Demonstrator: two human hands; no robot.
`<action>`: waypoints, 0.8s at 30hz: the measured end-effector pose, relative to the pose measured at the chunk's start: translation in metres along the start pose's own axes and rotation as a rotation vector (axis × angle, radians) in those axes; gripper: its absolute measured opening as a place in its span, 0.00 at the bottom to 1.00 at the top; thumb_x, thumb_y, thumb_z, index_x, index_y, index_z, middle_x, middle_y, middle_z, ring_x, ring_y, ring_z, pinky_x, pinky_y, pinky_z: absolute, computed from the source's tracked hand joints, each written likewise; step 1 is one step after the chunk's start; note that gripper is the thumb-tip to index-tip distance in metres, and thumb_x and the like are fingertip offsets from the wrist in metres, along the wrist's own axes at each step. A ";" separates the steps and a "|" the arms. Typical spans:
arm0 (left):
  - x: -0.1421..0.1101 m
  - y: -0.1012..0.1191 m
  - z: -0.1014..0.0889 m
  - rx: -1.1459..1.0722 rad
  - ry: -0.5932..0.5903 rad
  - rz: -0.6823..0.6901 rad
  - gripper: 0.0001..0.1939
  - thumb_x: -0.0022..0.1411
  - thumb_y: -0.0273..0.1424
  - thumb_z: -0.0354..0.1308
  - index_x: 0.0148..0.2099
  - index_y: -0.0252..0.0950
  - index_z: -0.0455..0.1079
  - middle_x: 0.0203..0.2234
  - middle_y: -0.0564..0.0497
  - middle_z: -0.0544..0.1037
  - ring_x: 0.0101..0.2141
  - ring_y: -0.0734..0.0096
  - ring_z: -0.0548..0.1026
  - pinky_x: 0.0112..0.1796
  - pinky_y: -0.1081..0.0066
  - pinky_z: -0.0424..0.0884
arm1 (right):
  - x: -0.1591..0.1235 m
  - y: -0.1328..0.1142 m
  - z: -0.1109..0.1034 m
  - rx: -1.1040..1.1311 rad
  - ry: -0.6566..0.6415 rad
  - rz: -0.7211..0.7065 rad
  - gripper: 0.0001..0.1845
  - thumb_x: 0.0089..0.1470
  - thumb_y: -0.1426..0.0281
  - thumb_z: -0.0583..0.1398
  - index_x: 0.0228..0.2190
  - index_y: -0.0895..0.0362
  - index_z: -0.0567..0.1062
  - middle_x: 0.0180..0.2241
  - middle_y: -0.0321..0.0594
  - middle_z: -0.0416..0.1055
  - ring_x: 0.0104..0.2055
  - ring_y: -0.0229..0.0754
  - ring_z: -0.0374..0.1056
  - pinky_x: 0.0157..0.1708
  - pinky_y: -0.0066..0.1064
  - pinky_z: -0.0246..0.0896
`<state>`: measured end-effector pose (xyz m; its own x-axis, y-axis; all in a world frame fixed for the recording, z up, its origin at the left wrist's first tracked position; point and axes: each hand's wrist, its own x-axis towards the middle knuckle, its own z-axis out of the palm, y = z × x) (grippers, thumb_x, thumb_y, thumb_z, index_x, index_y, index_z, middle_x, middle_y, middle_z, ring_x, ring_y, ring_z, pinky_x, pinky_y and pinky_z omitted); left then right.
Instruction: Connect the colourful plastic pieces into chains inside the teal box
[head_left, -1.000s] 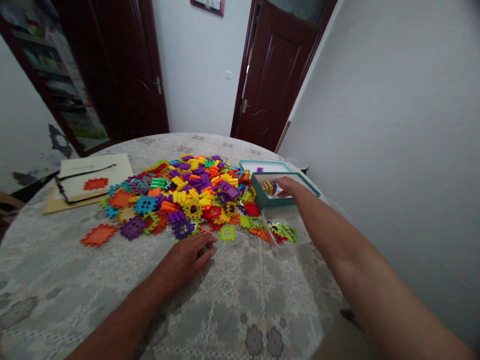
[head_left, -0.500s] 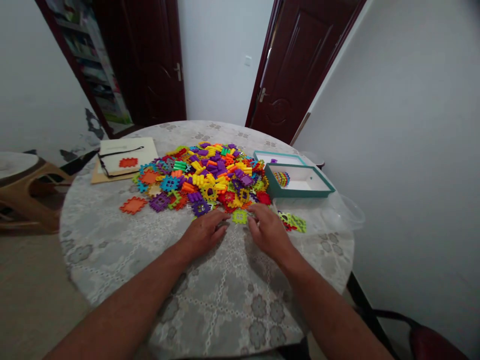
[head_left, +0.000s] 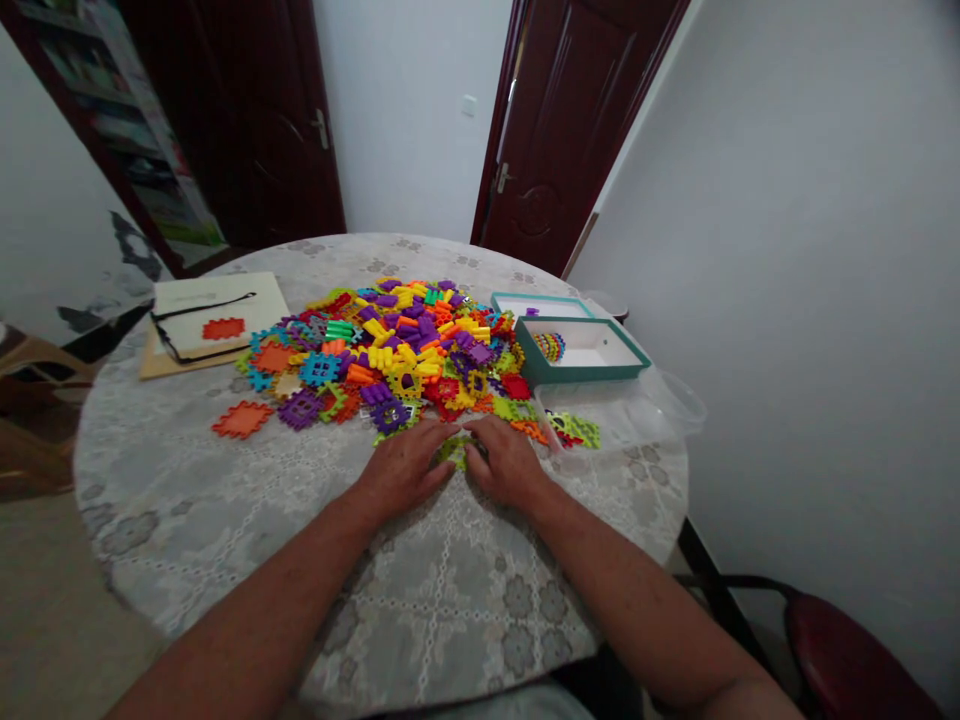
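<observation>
Where hands (head_left: 401, 468) (head_left: 506, 462) curl, green tile (head_left: 454, 453), axis unclear

Along the near edge of the table (head_left: 442, 610) we have a wide bare stretch, open between our forearms. Our left hand (head_left: 401, 470) and right hand (head_left: 514, 467) nearly meet at a green tile (head_left: 454, 453), leaving us only a slim gap between them. Straight beyond, a heap of toy pieces (head_left: 405, 350) blocks the middle; we could pass only over or round it. Behind it, a bare strip follows the far edge. Toward the left edge, a pale board (head_left: 184, 320) and a loose orange tile (head_left: 242, 420) narrow our way. Toward the right edge, a clear plastic tray (head_left: 622, 412) and a walled green box (head_left: 585, 372) bar a low path.
</observation>
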<state>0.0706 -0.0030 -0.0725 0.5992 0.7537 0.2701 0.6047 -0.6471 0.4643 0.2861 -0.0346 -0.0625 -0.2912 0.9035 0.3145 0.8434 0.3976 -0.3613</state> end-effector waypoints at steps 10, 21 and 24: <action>0.001 0.005 0.000 0.075 -0.011 0.013 0.13 0.71 0.33 0.60 0.56 0.39 0.72 0.55 0.43 0.77 0.54 0.56 0.78 0.53 0.59 0.76 | 0.001 0.006 -0.014 -0.415 0.065 0.337 0.26 0.69 0.64 0.58 0.63 0.62 0.70 0.64 0.65 0.65 0.63 0.62 0.66 0.59 0.50 0.66; 0.001 0.005 0.001 0.080 -0.010 0.021 0.14 0.71 0.34 0.59 0.56 0.39 0.72 0.54 0.43 0.77 0.52 0.55 0.78 0.51 0.57 0.77 | 0.004 0.000 -0.017 -0.475 -0.148 0.355 0.13 0.72 0.64 0.55 0.53 0.53 0.74 0.54 0.50 0.71 0.51 0.50 0.73 0.50 0.40 0.66; 0.001 0.005 0.001 0.070 -0.011 0.015 0.14 0.69 0.35 0.62 0.56 0.39 0.73 0.54 0.43 0.77 0.53 0.54 0.78 0.53 0.56 0.76 | 0.002 -0.002 -0.015 -0.435 -0.173 0.330 0.13 0.72 0.65 0.54 0.52 0.53 0.75 0.54 0.49 0.71 0.48 0.47 0.73 0.44 0.36 0.68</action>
<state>0.0751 -0.0058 -0.0706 0.6138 0.7429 0.2670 0.6306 -0.6649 0.4003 0.2904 -0.0362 -0.0476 -0.0193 0.9962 0.0848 0.9997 0.0203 -0.0099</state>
